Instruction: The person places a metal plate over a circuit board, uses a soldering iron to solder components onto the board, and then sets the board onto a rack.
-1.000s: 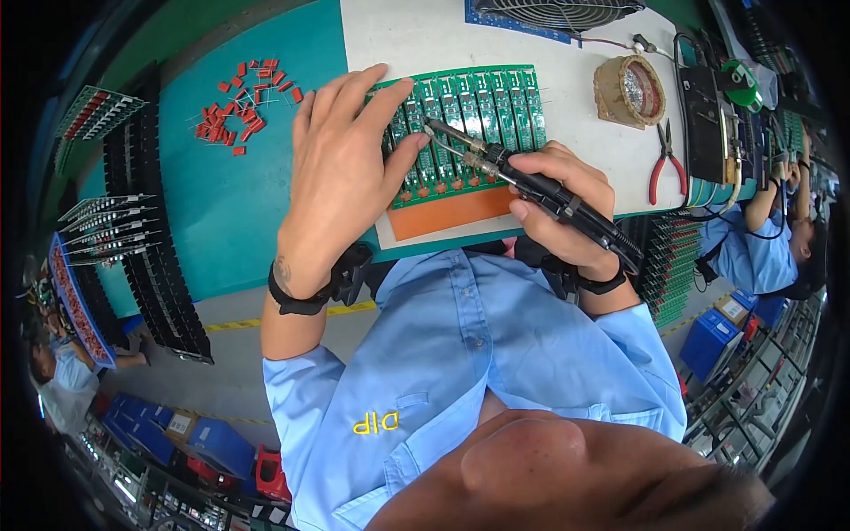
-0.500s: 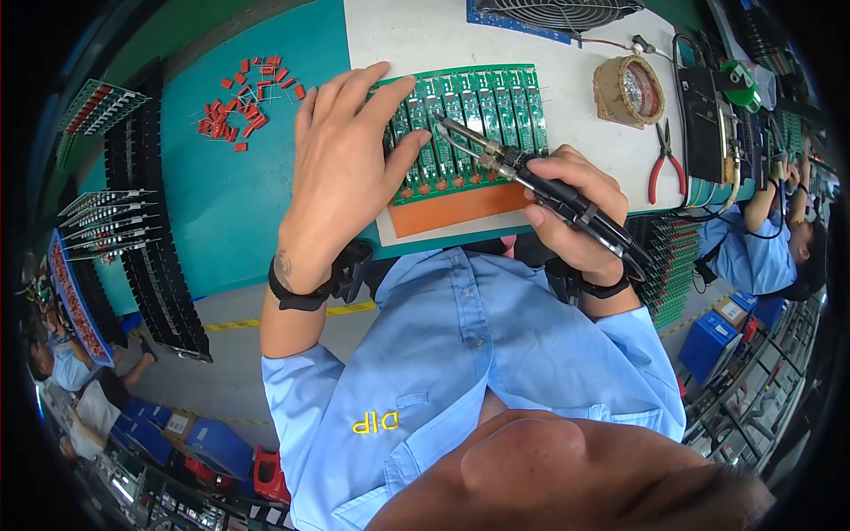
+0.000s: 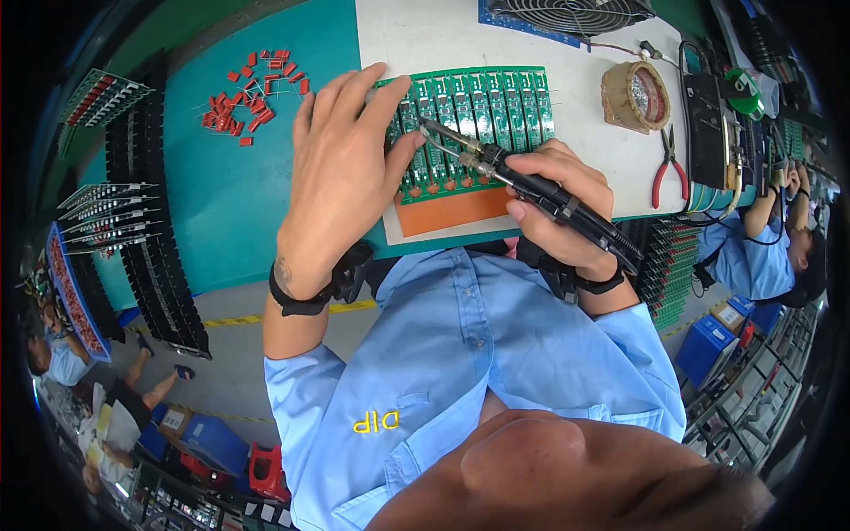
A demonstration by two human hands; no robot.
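A green circuit board panel (image 3: 478, 113), made of several narrow boards side by side, lies on an orange sheet (image 3: 456, 213) on the table. My left hand (image 3: 341, 164) holds the panel at its left end, with the index finger by the far edge and the thumb over the boards. My right hand (image 3: 567, 203) is closed around the black handle of a soldering iron (image 3: 560, 200) with a thin metal tube along its shaft. Its tip points at the left boards, close to my left thumb. Whether the tip touches a joint is too small to tell.
Red components with wire leads (image 3: 239, 111) are heaped on the green mat at the left, near black racks (image 3: 155, 230) holding boards. To the right are a round brown container (image 3: 636, 96), red-handled pliers (image 3: 670, 168) and a black box (image 3: 706, 133). A fan (image 3: 571, 13) stands at the back.
My right hand and the soldering iron have moved left along the panel, bringing the tip nearer my left thumb. The left hand keeps its hold on the panel.
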